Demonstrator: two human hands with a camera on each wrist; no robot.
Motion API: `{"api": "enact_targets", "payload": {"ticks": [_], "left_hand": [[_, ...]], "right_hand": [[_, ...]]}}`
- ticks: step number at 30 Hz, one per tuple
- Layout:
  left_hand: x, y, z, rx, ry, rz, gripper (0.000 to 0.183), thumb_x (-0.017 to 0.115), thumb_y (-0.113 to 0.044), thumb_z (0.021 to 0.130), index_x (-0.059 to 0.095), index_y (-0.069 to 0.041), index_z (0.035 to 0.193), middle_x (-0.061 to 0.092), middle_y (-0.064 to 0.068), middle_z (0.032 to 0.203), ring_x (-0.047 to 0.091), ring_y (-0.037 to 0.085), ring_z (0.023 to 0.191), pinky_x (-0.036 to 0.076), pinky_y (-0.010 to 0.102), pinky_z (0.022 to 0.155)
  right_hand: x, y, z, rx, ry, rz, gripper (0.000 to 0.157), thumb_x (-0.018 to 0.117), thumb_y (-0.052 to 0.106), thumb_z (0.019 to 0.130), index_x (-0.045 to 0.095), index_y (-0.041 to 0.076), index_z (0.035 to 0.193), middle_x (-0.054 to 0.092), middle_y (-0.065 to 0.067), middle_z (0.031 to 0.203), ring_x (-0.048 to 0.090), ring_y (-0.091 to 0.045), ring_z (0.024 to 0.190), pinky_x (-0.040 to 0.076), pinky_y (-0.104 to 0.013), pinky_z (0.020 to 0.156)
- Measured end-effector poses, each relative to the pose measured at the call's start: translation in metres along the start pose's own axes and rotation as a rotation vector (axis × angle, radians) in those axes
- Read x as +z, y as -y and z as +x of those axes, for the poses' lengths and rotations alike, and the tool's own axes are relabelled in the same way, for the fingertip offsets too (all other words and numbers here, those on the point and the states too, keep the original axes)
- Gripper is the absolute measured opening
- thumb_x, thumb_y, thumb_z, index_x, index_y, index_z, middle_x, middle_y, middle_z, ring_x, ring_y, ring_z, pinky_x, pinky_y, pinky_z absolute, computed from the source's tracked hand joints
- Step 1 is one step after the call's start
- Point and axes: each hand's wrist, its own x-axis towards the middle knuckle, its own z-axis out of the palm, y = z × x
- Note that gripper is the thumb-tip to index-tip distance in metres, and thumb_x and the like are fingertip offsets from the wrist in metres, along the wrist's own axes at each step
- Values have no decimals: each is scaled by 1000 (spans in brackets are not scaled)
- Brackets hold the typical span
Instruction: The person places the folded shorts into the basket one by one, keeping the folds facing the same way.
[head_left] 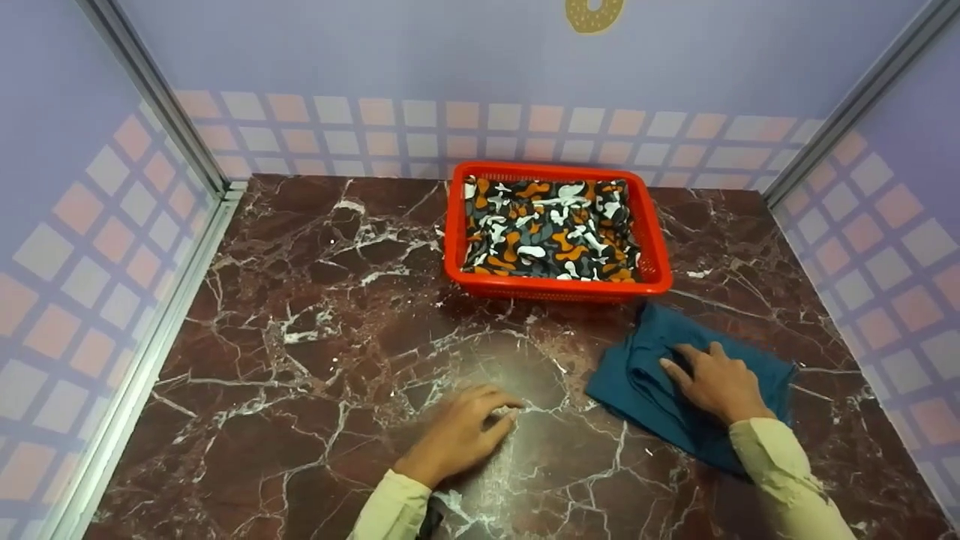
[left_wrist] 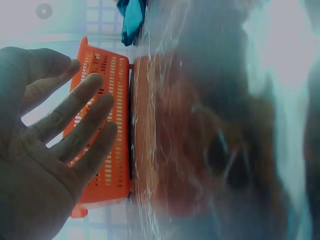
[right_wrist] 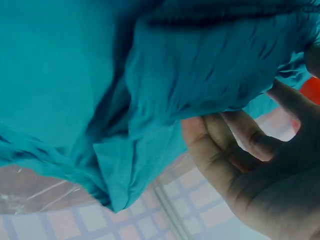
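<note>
A teal garment (head_left: pixel 667 375), folded and rumpled, lies on the table at the right, in front of the basket. My right hand (head_left: pixel 720 382) is on top of it, thumb and index finger at a raised fold. Up close in the right wrist view, a gathered, elastic-looking band (right_wrist: pixel 210 65) crosses the cloth. The bent fingers (right_wrist: pixel 205 150) of my right hand grip its edge, their tips hidden behind the fabric. Nothing is in my left hand (head_left: pixel 465 431), low over the middle front of the table with fingers loosely bent; they show spread apart in the left wrist view.
A red plastic basket (head_left: pixel 555 285) with perforated sides stands at the back, near the wall. Patterned fabric (head_left: pixel 547 232) in black, orange, white and grey fills it. Tile-printed walls enclose the dark red marbled table (head_left: pixel 300 420) at the back and both sides.
</note>
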Motion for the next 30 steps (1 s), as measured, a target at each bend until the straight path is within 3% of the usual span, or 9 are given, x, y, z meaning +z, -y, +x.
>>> {"api": "enact_targets", "payload": {"ticks": [6,11,20,25,30], "left_hand": [[5,-8,4,16,32,-39,23,68,-16,96,74,-15,119,70,-4,117,63,15,111,49,38,100],[8,-15,7,21,57,-2,24,65,-20,98,72,-18,121,69,-4,118,61,14,112,52,37,98],[23,-30,24,152,84,60,28,66,-19,96,72,-21,124,62,1,132,55,17,123,45,36,106],[41,-43,34,199,165,99,30,65,-18,96,72,-21,125,56,3,143,48,19,133,42,39,111],[57,-53,42,258,267,184,35,59,-26,102,65,-21,136,49,4,152,43,24,140,37,40,115]], "right_hand": [[5,16,-5,-23,-3,26,66,51,54,102,56,3,143,50,-44,121,57,-61,83,49,-71,69],[13,28,-10,-62,-10,85,61,57,47,101,57,0,140,51,-43,116,57,-61,87,47,-73,78],[16,57,-11,-32,62,217,68,62,44,99,50,-8,142,49,-43,124,54,-61,108,45,-70,91],[24,75,-11,-14,-6,184,68,68,41,96,52,-17,127,55,-41,111,59,-60,97,50,-67,83],[27,90,-8,-16,-90,162,61,73,43,92,58,-15,106,63,-37,92,64,-55,85,54,-62,74]]}}
